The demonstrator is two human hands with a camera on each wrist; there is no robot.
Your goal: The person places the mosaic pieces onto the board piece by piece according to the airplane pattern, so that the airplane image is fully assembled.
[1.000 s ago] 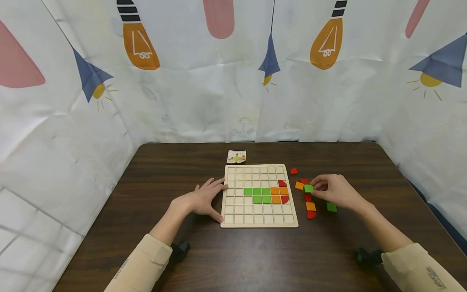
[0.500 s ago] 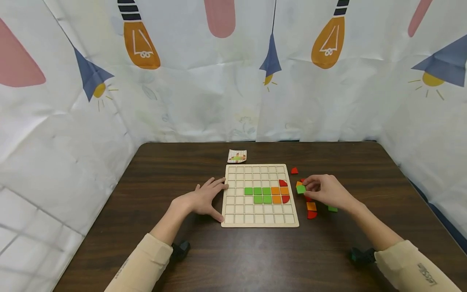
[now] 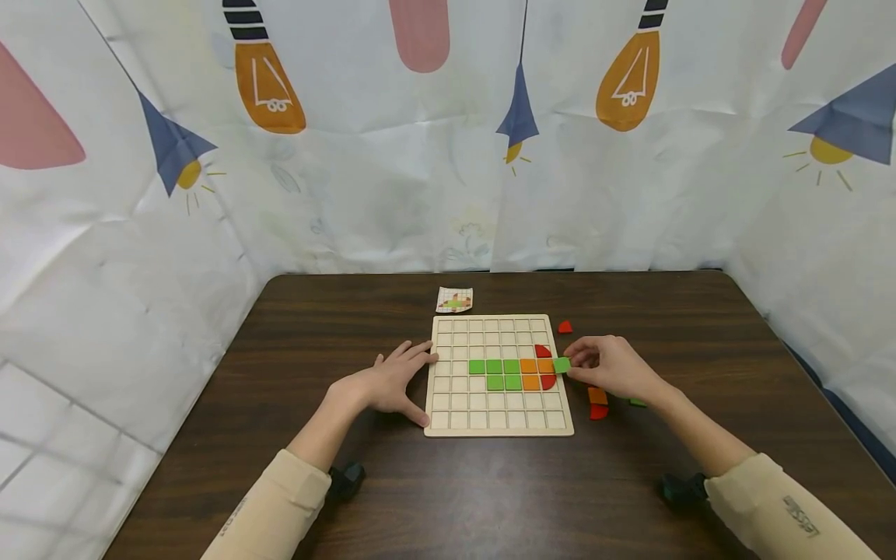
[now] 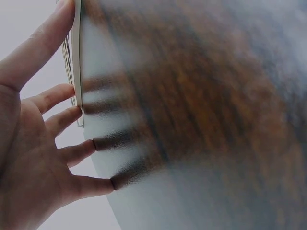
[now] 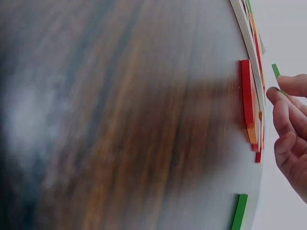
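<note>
A pale wooden grid board (image 3: pixel 465 421) lies on the table, with green squares, orange squares and red quarter-round pieces set in its middle rows. My left hand (image 3: pixel 386 383) is spread along the board's left side, thumb and fingertips touching the edge; in the left wrist view the fingers (image 4: pixel 79 188) are straight and apart. Between thumb and fingers, my right hand (image 3: pixel 612 365) pinches a green square tile (image 3: pixel 561 365) over the board's right edge. The right wrist view shows the same green tile (image 5: pixel 276 70) edge-on, raised off the table.
Right of the board lie an orange square (image 3: pixel 597 396), a red quarter-round piece (image 3: pixel 598 412) and a partly hidden green square (image 3: pixel 638 403). Another red piece (image 3: pixel 565 327) sits by the top right corner. Behind the board is a small pattern card (image 3: pixel 455 299). A printed curtain surrounds the dark table (image 3: pixel 490 498).
My right hand has carried the green tile leftward, from above the loose pieces to the board's right edge. The left hand has stayed in place.
</note>
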